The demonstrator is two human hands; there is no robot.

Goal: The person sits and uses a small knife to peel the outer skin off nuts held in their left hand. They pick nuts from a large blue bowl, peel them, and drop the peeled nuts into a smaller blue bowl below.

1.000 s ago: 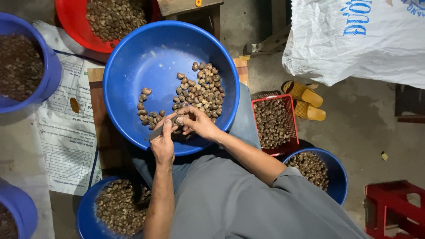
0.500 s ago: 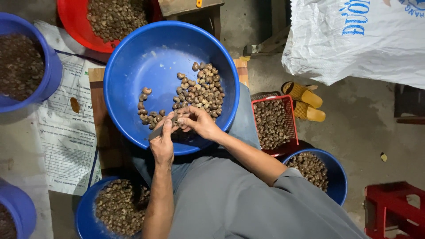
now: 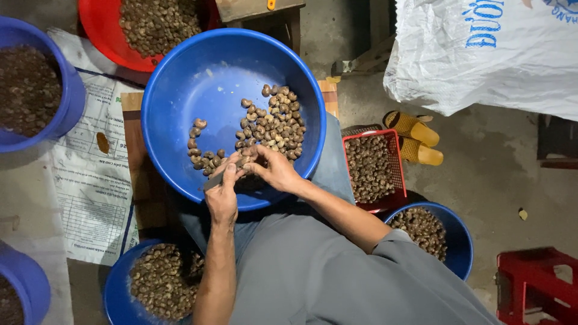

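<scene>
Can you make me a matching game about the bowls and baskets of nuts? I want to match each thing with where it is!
Things:
1. big blue basin
2. red bowl
3. red mesh basket
4. yellow slippers

Places:
A. top edge, left of centre
B. on the floor below the white sack
C. under both hands
D. right of the person's right forearm

Pairs: 1-C, 2-A, 3-D, 4-B

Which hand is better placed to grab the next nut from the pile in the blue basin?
Right, probably. The right hand rests at the near edge of the brown nut pile in the round blue plastic basin; the left hand is farther off and grips a thin grey metal blade.
</scene>
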